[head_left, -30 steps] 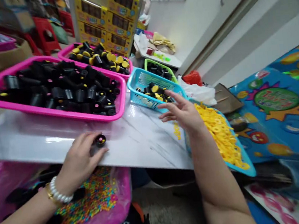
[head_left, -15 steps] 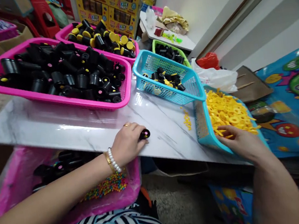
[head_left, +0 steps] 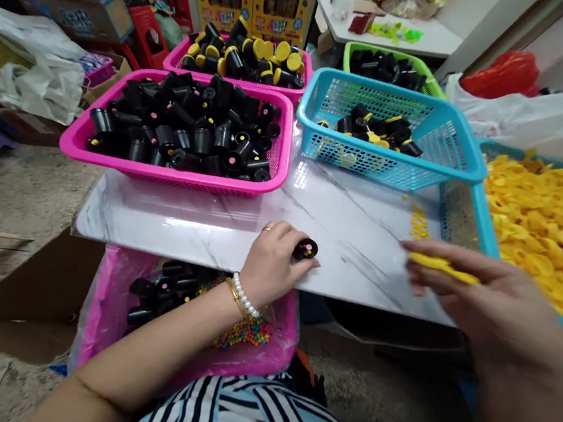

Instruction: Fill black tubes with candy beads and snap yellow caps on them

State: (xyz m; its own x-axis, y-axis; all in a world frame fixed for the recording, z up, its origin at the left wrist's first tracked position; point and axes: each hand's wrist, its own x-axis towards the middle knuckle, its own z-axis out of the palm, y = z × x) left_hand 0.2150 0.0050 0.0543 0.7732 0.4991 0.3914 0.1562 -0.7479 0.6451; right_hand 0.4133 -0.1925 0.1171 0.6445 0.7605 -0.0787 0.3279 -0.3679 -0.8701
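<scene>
Here's the left hand [head_left: 275,262], fingers curled closed around a small black cylindrical plastic cup [head_left: 306,248] by the near edge of the white marbled tabletop [head_left: 223,227], its open end showing pink and yellow bits (nice pearl bracelet on that wrist). And the right hand [head_left: 496,296], a bit blurred, pinches a flat yellow plastic piece [head_left: 443,266] between thumb and fingers, over the tabletop's near right corner! On the tabletop's far left, a bright pink basket [head_left: 171,173] heaped with black cups; far right, a light-blue perforated basket [head_left: 398,175]; off its right end, a blue-rimmed basket [head_left: 486,216] full of yellow pieces.
</scene>
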